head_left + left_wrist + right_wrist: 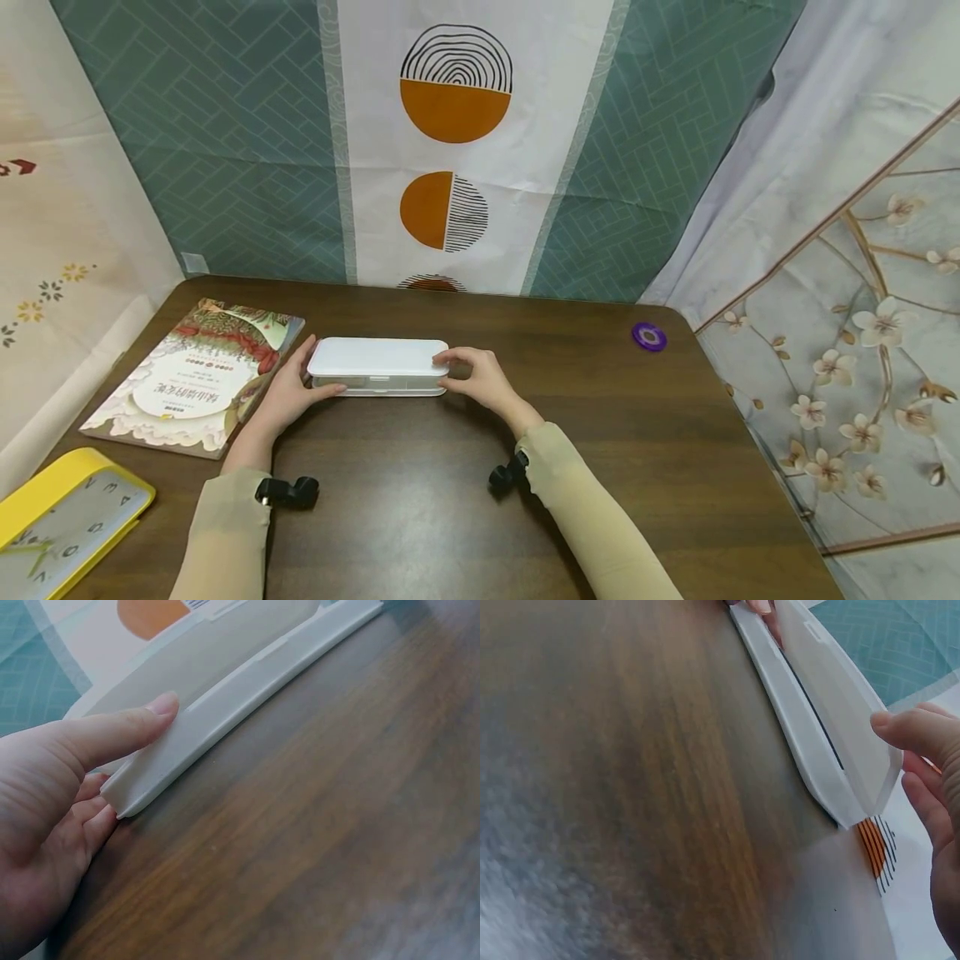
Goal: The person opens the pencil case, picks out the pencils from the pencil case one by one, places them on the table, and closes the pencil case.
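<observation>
A long white plastic pencil case (377,385) lies on the table, its lid (378,358) partly raised and tilted, with a gap along the front. My left hand (288,392) grips the case's left end, the thumb (150,720) against the front wall of the base and the fingers around the end. My right hand (483,382) pinches the right end of the lid, its thumb (907,729) on the lid's near face and the other fingers behind. What the case holds inside is hidden.
A book (187,387) lies left of the case. A yellow-framed clock (82,521) is at the table's near left. A purple round object (648,337) sits at the far right of the brown table (420,500). Patterned cloth (255,142) hangs along the back edge.
</observation>
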Action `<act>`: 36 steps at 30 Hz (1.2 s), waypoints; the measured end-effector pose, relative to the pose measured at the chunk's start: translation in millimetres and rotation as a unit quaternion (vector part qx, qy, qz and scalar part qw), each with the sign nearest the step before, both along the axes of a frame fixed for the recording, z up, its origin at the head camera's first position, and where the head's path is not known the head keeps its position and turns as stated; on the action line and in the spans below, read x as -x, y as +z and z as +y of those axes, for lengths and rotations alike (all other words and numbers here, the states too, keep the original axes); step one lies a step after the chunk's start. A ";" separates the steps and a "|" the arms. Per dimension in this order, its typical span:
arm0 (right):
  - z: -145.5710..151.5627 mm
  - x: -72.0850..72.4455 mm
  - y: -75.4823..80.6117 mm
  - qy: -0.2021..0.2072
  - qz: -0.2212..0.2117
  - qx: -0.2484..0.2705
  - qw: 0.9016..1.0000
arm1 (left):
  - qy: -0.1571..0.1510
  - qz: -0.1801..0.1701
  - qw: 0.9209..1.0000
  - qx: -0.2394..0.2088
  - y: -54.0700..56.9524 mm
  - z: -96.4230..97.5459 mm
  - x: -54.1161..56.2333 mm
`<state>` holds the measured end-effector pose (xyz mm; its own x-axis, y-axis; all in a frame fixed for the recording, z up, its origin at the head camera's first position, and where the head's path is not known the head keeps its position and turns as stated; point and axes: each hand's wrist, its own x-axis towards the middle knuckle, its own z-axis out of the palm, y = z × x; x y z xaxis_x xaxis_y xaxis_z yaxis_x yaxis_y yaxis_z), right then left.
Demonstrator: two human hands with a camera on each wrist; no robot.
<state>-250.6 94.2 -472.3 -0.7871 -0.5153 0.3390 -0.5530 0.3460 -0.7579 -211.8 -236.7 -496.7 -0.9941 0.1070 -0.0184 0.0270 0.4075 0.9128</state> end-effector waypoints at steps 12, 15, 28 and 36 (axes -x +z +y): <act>-7.3 -16.3 37.9 0.017 0.023 -0.001 1.000 | -0.010 0.014 1.000 0.000 1.3 -0.7 1.5; -8.4 -16.0 43.7 0.015 0.029 0.002 0.999 | -0.008 0.016 1.000 -0.003 1.3 -1.0 1.1; -13.1 -0.4 57.2 -0.030 0.042 0.034 0.998 | -0.005 0.024 1.000 -0.007 -0.9 2.2 1.9; -12.7 27.2 44.6 -0.039 0.051 0.045 0.997 | -0.009 0.043 0.999 -0.008 -5.3 0.9 2.0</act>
<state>-277.9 81.4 -427.7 -0.7831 -0.4171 0.4614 -0.6025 0.3244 -0.7293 -213.8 -235.8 -502.0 -0.9897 0.1253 0.0695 0.1138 0.3920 0.9129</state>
